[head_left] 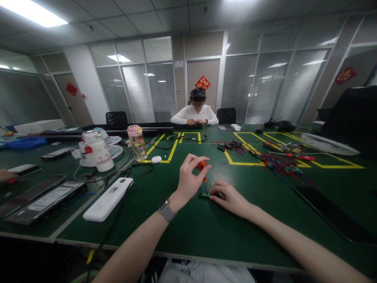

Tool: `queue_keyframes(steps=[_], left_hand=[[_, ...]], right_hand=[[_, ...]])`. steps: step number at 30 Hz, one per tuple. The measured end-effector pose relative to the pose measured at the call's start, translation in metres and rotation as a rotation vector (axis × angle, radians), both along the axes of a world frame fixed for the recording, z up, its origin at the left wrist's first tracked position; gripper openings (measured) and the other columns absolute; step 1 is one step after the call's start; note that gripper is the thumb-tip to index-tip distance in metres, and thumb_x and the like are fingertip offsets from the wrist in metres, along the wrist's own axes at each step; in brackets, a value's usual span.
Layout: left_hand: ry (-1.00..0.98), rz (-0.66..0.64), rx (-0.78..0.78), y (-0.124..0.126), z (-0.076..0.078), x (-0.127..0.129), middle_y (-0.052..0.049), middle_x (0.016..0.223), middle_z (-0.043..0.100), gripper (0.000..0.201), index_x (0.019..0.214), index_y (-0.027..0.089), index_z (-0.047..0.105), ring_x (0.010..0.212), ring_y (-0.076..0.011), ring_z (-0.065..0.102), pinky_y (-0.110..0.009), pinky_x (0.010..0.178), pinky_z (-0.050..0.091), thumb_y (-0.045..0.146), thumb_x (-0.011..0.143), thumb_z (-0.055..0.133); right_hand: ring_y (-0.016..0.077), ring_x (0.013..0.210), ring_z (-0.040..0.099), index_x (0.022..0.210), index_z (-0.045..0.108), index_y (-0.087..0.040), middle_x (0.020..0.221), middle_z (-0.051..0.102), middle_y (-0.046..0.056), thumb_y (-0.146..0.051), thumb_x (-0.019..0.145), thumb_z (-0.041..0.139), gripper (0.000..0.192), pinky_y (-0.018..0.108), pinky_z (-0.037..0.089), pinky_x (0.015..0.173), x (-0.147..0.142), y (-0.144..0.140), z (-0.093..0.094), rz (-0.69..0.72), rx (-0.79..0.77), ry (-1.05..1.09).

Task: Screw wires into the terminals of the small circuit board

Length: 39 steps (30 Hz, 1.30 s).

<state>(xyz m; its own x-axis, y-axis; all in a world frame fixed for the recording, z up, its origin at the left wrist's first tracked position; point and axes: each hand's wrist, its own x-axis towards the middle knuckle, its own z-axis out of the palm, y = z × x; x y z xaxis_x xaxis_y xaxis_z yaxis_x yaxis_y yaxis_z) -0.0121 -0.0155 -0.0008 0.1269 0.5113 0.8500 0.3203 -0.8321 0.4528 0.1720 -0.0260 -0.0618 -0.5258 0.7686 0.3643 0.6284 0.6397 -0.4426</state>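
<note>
My left hand (191, 173), with a grey-banded watch on its wrist, is closed around the orange and black handle of a small screwdriver (202, 166). The screwdriver stands almost upright, and its thin shaft points down at a small green circuit board (204, 195) lying on the green table (176, 236). Whether the tip touches the board is too small to tell. From the right, my right hand (222, 194) pinches the board's edge between thumb and fingers, close to the tabletop. A dark part shows beneath its fingers, and a thin blue wire rises near the board.
Bundles of red and dark wires (273, 163) lie at the right, with a black tablet (332, 214) nearer me. To the left are a white power bank (108, 198) with a cable, a white bottle (98, 151) and a clear bottle (137, 143). A person (196, 110) sits opposite.
</note>
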Motion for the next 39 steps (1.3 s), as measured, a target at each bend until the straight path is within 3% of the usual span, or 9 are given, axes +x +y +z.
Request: queue_keyframes(steps=[3, 8, 12, 18, 21, 26, 35, 39], left_hand=[[0.003, -0.002, 0.010, 0.0005, -0.0007, -0.0018, -0.002, 0.089, 0.055, 0.016, 0.101, 0.020, 0.067, 0.080, -0.0126, 0.056, -0.025, 0.074, 0.047, 0.025, 0.089, 0.058], [0.006, -0.116, -0.041, -0.0014, 0.0008, -0.0023, -0.006, 0.107, 0.060, 0.030, 0.120, 0.021, 0.060, 0.101, -0.0155, 0.058, -0.029, 0.088, 0.046, 0.020, 0.097, 0.040], [-0.045, -0.180, -0.109, -0.0017, 0.0000, -0.0001, -0.006, 0.104, 0.063, 0.029, 0.120, 0.021, 0.060, 0.093, -0.0149, 0.061, -0.026, 0.080, 0.050, 0.022, 0.095, 0.046], [-0.108, -0.129, -0.144, -0.0002, -0.0022, 0.0011, -0.004, 0.094, 0.060, 0.019, 0.105, 0.021, 0.067, 0.085, -0.0138, 0.059, -0.023, 0.072, 0.049, 0.026, 0.090, 0.056], [-0.093, -0.137, -0.173, 0.0008, -0.0027, 0.0000, -0.004, 0.095, 0.060, 0.027, 0.116, 0.022, 0.064, 0.086, -0.0133, 0.058, -0.024, 0.076, 0.049, 0.026, 0.095, 0.048], [-0.094, -0.263, -0.231, 0.0022, -0.0039, -0.0003, -0.007, 0.112, 0.061, 0.035, 0.130, 0.021, 0.053, 0.090, -0.0141, 0.063, -0.029, 0.082, 0.052, 0.024, 0.097, 0.040], [-0.037, -0.128, -0.138, 0.0016, 0.0015, -0.0008, -0.004, 0.090, 0.058, 0.022, 0.109, 0.020, 0.065, 0.080, -0.0127, 0.058, -0.023, 0.071, 0.052, 0.022, 0.089, 0.056], [-0.035, -0.126, -0.141, 0.0025, 0.0000, -0.0008, -0.003, 0.090, 0.057, 0.023, 0.109, 0.020, 0.065, 0.081, -0.0124, 0.058, -0.023, 0.071, 0.051, 0.024, 0.088, 0.057]], right_hand=[[0.0196, 0.084, 0.057, 0.087, 0.069, -0.018, 0.085, 0.062, 0.005, -0.025, 0.087, 0.059, 0.012, 0.031, 0.045, 0.076, -0.0010, 0.0006, -0.0005, 0.004, 0.008, 0.007], [0.0194, 0.084, 0.058, 0.088, 0.070, -0.018, 0.086, 0.062, 0.006, -0.024, 0.088, 0.060, 0.012, 0.031, 0.045, 0.077, -0.0009, 0.0011, -0.0009, 0.005, 0.014, 0.016], [0.0196, 0.085, 0.058, 0.089, 0.070, -0.018, 0.086, 0.063, 0.006, -0.025, 0.088, 0.059, 0.013, 0.031, 0.045, 0.078, 0.0000, 0.0001, -0.0006, 0.011, 0.016, 0.010], [0.0202, 0.087, 0.058, 0.090, 0.070, -0.018, 0.087, 0.063, 0.006, -0.025, 0.090, 0.057, 0.015, 0.032, 0.045, 0.079, 0.0005, -0.0009, -0.0004, 0.011, 0.020, 0.004], [0.0204, 0.087, 0.058, 0.090, 0.070, -0.018, 0.088, 0.064, 0.007, -0.026, 0.090, 0.056, 0.016, 0.032, 0.045, 0.080, 0.0003, -0.0010, 0.0001, 0.017, 0.020, 0.009], [0.0204, 0.087, 0.058, 0.088, 0.067, -0.018, 0.088, 0.063, 0.006, -0.027, 0.091, 0.055, 0.016, 0.033, 0.045, 0.080, 0.0004, -0.0014, 0.0019, 0.025, 0.009, 0.024], [0.0179, 0.078, 0.059, 0.079, 0.069, -0.017, 0.079, 0.063, 0.004, -0.024, 0.085, 0.061, 0.011, 0.029, 0.046, 0.072, 0.0005, 0.0028, -0.0015, -0.002, -0.019, 0.057], [0.0172, 0.077, 0.060, 0.079, 0.069, -0.018, 0.079, 0.064, 0.004, -0.024, 0.084, 0.062, 0.010, 0.028, 0.046, 0.071, 0.0009, 0.0045, -0.0031, 0.004, -0.043, 0.086]])
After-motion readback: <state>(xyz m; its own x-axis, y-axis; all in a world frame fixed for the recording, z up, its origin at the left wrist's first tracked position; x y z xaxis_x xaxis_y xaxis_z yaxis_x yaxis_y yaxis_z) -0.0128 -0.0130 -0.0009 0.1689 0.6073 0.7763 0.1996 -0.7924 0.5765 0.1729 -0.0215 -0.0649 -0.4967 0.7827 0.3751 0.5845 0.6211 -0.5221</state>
